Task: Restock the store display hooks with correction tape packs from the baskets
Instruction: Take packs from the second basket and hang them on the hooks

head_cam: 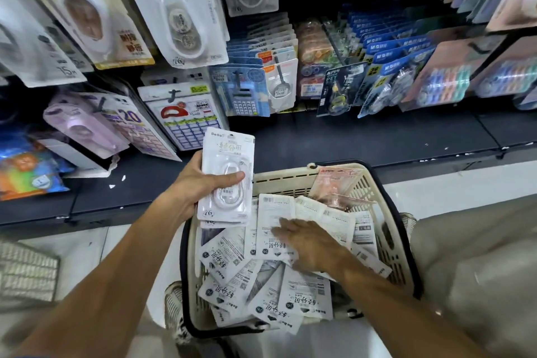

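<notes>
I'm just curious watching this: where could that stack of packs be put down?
The dark shelf ledge lies bare between the hanging calculator cards and the basket rim. The ledge's left end is crowded with boxes. Inside the basket, loose packs cover everything.

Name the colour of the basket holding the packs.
Cream basket with a dark rim band, seen in the head view.

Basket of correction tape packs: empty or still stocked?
Still stocked: the basket holds many overlapping white packs, mostly back side up, plus one pink pack.
</notes>
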The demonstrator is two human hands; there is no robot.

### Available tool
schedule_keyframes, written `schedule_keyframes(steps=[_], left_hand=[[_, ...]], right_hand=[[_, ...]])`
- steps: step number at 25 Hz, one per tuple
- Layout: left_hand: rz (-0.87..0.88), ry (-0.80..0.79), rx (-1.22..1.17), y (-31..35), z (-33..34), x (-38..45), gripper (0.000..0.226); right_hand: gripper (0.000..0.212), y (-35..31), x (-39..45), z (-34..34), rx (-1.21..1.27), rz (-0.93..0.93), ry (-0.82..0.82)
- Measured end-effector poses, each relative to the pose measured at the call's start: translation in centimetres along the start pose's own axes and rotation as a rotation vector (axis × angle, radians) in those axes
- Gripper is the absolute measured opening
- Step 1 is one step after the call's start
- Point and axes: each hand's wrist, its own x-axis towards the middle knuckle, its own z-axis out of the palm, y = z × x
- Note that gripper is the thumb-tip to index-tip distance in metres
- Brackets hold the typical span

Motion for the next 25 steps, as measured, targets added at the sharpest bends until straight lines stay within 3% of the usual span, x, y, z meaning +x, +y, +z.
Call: schedule_keyframes(steps=[1, 4, 7, 10, 12, 15, 17, 20, 22, 25], left_hand=[[0.009, 0.015, 0.033, -0.7, -0.4, -0.2, 0.090], [-0.001, 0.108, 0.103, -1.9, -2.1, 0.0, 0.091], [-0.009, 0.122, 0.169, -2.3, -2.6, 0.7, 0.079], [0.022, 0.071, 0.234, -1.8, -1.5, 0.7, 0.069], [0.047, 0.000, 0.219, -1.1, -0.7, 0.5, 0.071], [-0.024, -0.155, 0.055, 0.0, -0.2, 0.1, 0.071], [-0.131, -0.220, -0.012, 0.8, -0.1, -0.3, 0.065], [-0.175, -0.235, -0.016, 1.2, -0.2, -0.8, 0.076], [-0.126, -0.216, 0.030, 0.7, -0.5, -1.1, 0.082], [-0.118, -0.188, -0.023, 0.0, -0.4, -1.7, 0.069]], right_hand=[[0.072, -0.2, 0.2, 1.2, -0.053, -0.071, 0.037], [0.026, -1.0, 0.9, 1.0, 0.137, -0.129, 0.189], [0.013, -0.9, 0.3, -2.9, 0.467, 0.014, 0.457], [0.021, 0.1, -1.4, -9.9, 1.086, -0.050, 0.774], [0.026, -0.2, -2.2, -14.3, 1.354, -0.116, 0.717], [0.021, -2.8, -1.4, -16.0, 1.285, 0.031, 0.688], [0.023, -4.7, -0.6, -15.3, 1.139, 0.173, 0.861], [0.029, -7.3, 0.2, -14.4, 1.104, 0.211, 1.078], [0.027, -8.0, 0.4, -14.1, 1.311, 0.137, 1.021], [0.017, -7.2, -0.2, -14.1, 1.551, 0.103, 0.783]])
